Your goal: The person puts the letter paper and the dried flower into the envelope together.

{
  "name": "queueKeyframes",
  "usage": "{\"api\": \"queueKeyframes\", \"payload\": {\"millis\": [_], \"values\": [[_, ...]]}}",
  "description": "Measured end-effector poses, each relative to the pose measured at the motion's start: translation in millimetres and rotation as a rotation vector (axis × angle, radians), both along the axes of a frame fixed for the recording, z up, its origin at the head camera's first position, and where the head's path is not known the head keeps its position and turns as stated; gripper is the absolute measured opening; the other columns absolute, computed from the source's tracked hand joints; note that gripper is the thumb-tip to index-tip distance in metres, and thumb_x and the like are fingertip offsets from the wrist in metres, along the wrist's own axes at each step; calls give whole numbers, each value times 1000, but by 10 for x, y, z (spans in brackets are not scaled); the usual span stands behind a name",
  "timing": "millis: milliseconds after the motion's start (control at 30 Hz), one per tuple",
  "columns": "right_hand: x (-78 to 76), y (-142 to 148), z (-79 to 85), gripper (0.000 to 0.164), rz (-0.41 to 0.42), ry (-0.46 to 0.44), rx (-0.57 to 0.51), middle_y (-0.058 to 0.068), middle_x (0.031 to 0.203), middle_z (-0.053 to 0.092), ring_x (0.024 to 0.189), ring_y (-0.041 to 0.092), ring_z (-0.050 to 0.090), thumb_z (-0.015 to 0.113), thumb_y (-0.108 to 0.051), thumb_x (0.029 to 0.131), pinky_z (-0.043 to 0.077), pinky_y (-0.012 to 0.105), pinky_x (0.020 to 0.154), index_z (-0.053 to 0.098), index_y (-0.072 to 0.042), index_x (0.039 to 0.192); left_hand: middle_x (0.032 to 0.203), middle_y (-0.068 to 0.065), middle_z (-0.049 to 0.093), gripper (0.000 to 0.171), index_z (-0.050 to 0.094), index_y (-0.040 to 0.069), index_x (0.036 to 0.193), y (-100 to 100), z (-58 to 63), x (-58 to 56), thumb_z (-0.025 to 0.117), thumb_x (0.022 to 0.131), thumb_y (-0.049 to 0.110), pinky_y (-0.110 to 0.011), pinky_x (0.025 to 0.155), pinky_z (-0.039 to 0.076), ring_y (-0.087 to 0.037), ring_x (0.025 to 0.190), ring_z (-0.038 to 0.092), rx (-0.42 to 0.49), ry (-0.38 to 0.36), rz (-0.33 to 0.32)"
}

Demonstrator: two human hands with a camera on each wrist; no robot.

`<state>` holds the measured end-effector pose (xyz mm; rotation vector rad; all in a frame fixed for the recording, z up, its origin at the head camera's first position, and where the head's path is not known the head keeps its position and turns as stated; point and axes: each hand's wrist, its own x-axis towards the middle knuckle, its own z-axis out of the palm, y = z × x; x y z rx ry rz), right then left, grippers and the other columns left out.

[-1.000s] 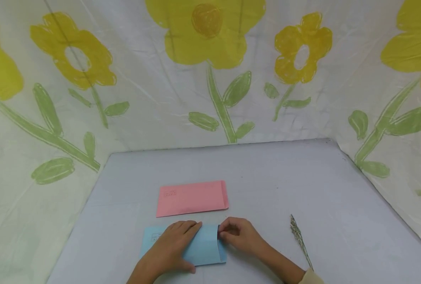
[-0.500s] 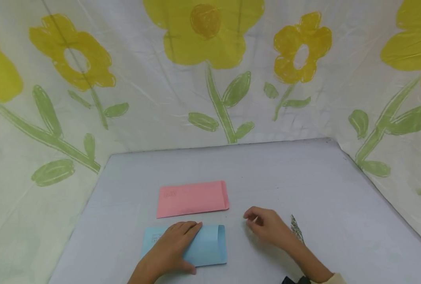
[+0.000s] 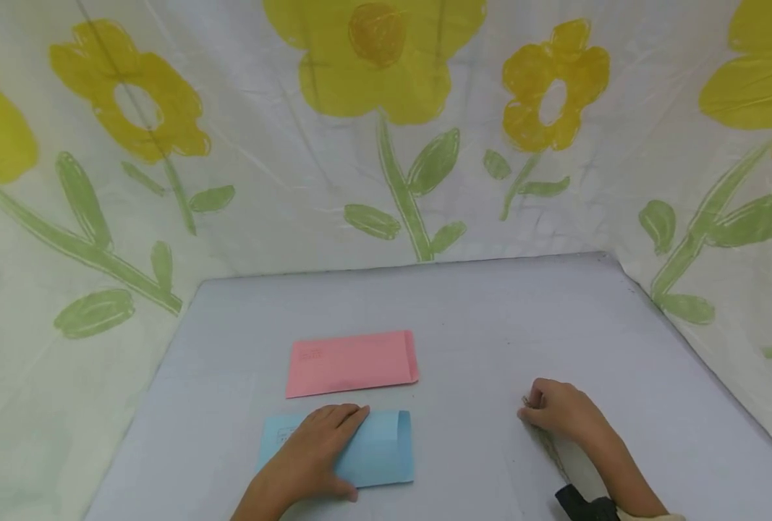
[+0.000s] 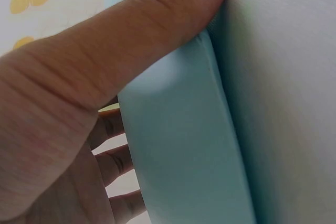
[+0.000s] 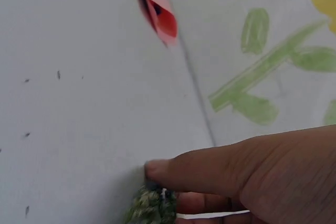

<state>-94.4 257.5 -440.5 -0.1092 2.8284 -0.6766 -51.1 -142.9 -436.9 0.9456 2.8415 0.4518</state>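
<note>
A blue envelope (image 3: 378, 452) lies flat near the front of the table with its open end facing right. My left hand (image 3: 317, 450) lies across it and holds it, thumb at the near long edge and fingers over toward the far one. In the left wrist view, the thumb (image 4: 152, 19) crosses the blue paper (image 4: 178, 129), with the other fingers behind. To the right, my right hand (image 3: 571, 416) pinches a dried grass sprig (image 3: 550, 447) near its seed-head end. The right wrist view shows the thumb tip against the sprig's greenish head (image 5: 149, 205).
Beyond the blue envelope lies a pink envelope (image 3: 353, 364), its flap end at the right. The table (image 3: 464, 304) is light grey with tiny dark specks. Its back and sides are bordered by a white curtain (image 3: 262, 217) printed with yellow flowers.
My right hand has left the blue envelope's open end, moved right across the table and taken hold of the sprig. The left hand stays on the blue envelope.
</note>
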Motion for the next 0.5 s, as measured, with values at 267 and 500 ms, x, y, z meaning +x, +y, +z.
{"api": "queueKeyframes", "payload": {"millis": [267,500], "values": [[-49,-87,143,11,134,19,-168,-1,68,52,59,15,49,68,-12,78,42,30,49,58,-10,83,134,1,40,107,34,14,139,3,-4,-1,78,52,57,-43,101,28,-21,121,36,8,-13,6],[-86,-37,305,30,212,-132,-735,17,85,59,72,35,60,60,-17,87,50,40,53,54,1,110,134,1,40,107,33,14,139,-2,-6,-9,76,52,60,-43,101,28,-22,121,36,9,-12,1]]}}
